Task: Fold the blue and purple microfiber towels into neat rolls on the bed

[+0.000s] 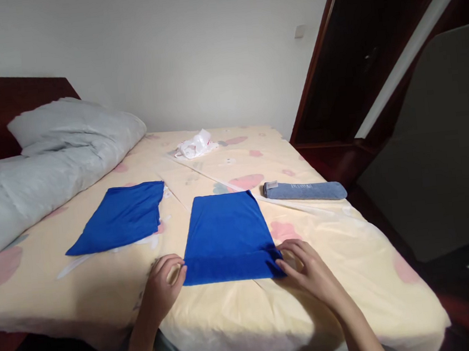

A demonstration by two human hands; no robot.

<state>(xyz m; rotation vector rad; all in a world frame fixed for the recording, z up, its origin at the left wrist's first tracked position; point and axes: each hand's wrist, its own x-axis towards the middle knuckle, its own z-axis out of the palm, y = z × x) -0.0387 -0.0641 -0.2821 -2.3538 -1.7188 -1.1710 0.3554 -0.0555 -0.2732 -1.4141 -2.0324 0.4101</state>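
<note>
Head view, lower centre: I had my left hand (164, 286) and right hand (307, 268) pinching the near corners of the blue cloth (228, 235), fingers closed on its folded hem, on the bed (241, 320). Judged step: mid-fold; next move calls for carrying that edge evenly toward upper frame.

Open sheet (104, 289) beside folded cloth (227, 232)

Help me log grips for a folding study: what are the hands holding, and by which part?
Both hold the blue cloth by its folded near edge: left hand at the left corner, right hand at the right.
</note>
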